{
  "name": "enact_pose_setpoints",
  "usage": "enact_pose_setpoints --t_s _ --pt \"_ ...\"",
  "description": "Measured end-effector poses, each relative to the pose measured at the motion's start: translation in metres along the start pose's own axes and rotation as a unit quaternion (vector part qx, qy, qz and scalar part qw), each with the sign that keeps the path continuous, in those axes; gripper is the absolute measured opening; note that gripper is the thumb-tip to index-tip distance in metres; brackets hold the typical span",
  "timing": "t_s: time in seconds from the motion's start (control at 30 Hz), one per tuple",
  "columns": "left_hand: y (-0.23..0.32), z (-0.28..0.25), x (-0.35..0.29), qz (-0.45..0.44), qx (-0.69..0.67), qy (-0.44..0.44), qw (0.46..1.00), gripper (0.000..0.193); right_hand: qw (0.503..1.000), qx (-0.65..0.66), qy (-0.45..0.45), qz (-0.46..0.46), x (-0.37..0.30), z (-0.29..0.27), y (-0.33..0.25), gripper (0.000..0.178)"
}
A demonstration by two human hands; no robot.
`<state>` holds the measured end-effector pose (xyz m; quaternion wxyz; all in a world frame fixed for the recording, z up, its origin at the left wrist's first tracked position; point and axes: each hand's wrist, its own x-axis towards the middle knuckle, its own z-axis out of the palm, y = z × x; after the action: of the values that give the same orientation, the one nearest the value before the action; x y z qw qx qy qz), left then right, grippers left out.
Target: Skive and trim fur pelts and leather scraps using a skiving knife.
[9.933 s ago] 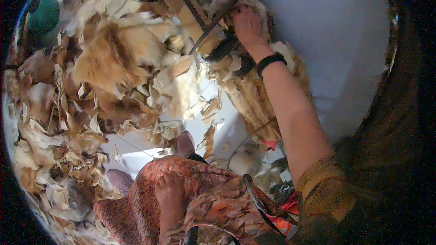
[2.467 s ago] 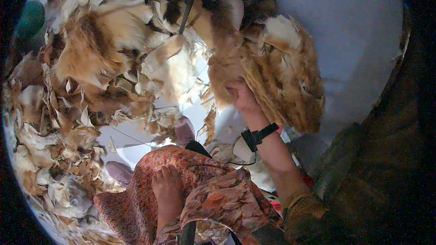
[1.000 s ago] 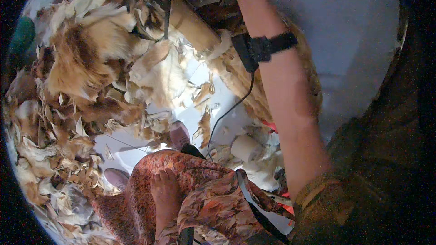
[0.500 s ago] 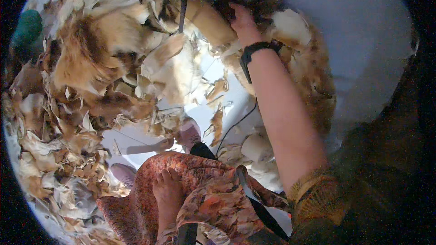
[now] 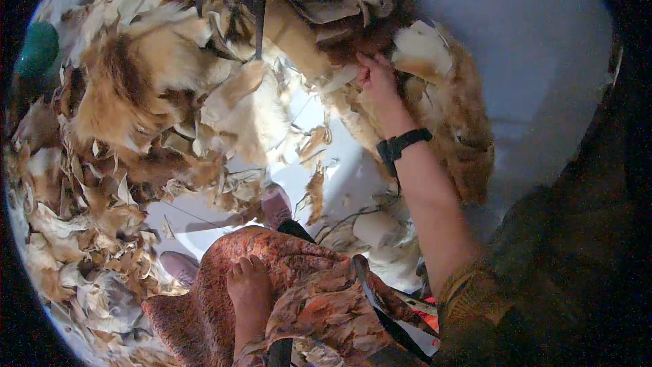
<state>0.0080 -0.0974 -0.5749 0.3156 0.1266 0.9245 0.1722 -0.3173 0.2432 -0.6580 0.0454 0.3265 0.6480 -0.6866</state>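
Note:
My right hand (image 5: 378, 80) reaches forward, its fingers closed on the edge of a dark brown fur piece (image 5: 346, 39). That piece lies against a heap of hides at the top of the view. Beside the hand, to the right, is a larger tan and white fur hide (image 5: 448, 98). A black band circles my right wrist. My left hand (image 5: 250, 282) rests flat on a reddish patterned cloth (image 5: 227, 258) spread over my lap, with its fingers stretched out.
Heaped fur scraps (image 5: 129, 95) cover the left side. A thin black pole (image 5: 261, 20) stands near the top. My shoes (image 5: 275, 205) show on the white floor. To the right of them lies a pale roll (image 5: 373, 229); a green rounded object (image 5: 39, 49) sits far left.
My right hand has drawn back toward me from the dark heap, and its fingers have closed on the brown fur piece. The left hand has stayed on the cloth.

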Motion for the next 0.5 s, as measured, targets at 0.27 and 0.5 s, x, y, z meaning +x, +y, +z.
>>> enact_pose_setpoints --t_s 0.27,0.5 --pt "-0.002 0.001 -0.001 0.006 -0.018 -0.031 0.999 0.031 0.993 0.103 -0.029 0.041 -0.021 0.005 0.013 0.02" --pt "0.0 -0.004 -0.003 -0.017 -0.021 -0.017 1.0 0.029 0.985 0.122 -0.071 0.097 -0.041 0.004 0.031 0.021"
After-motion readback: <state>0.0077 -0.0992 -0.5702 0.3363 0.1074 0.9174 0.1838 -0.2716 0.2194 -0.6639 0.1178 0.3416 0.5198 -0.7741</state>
